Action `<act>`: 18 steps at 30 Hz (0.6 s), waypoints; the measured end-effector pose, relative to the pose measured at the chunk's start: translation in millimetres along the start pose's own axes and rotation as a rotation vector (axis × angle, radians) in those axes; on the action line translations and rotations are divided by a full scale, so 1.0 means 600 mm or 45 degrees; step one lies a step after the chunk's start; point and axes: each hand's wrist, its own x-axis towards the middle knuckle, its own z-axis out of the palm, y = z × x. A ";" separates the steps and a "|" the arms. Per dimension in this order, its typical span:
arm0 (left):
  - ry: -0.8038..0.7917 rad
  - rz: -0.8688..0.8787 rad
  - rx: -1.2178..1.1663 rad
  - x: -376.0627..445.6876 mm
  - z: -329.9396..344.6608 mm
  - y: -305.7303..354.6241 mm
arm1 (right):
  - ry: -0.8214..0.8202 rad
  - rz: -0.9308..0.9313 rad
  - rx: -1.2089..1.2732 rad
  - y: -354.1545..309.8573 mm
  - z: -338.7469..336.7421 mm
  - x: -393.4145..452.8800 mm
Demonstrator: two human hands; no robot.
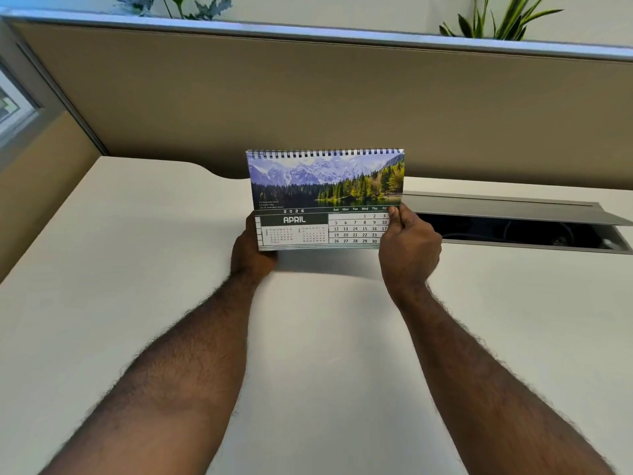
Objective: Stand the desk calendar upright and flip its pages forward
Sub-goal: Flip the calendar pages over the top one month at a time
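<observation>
A spiral-bound desk calendar [325,186] is held upright in the middle of the view, above the white desk [325,337]. Its front page shows April 2026 under a mountain and lake photo, with the wire binding along the top. My left hand [251,255] grips the calendar's lower left corner, mostly from behind and below. My right hand [407,245] holds the lower right corner, thumb pressed on the front page over the date grid. The calendar's base and back are hidden from me.
An open cable tray [513,231] with a raised grey lid is sunk into the desk just right of the calendar. A beige partition wall [308,97] runs behind the desk, with plants [496,18] above it. A window frame [17,108] sits at far left.
</observation>
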 end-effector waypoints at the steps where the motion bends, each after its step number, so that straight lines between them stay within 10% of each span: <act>1: -0.004 -0.031 0.019 0.001 0.001 0.001 | 0.007 -0.025 -0.017 -0.001 -0.003 0.000; 6: 0.034 -0.020 0.178 0.009 0.006 -0.006 | -0.237 0.388 0.421 -0.021 -0.025 0.028; 10: -0.014 0.023 0.324 0.007 0.008 -0.007 | -0.855 1.063 1.091 -0.058 -0.069 0.065; 18: 0.009 -0.046 0.236 0.003 0.007 0.009 | -0.966 0.879 1.351 -0.115 -0.116 0.133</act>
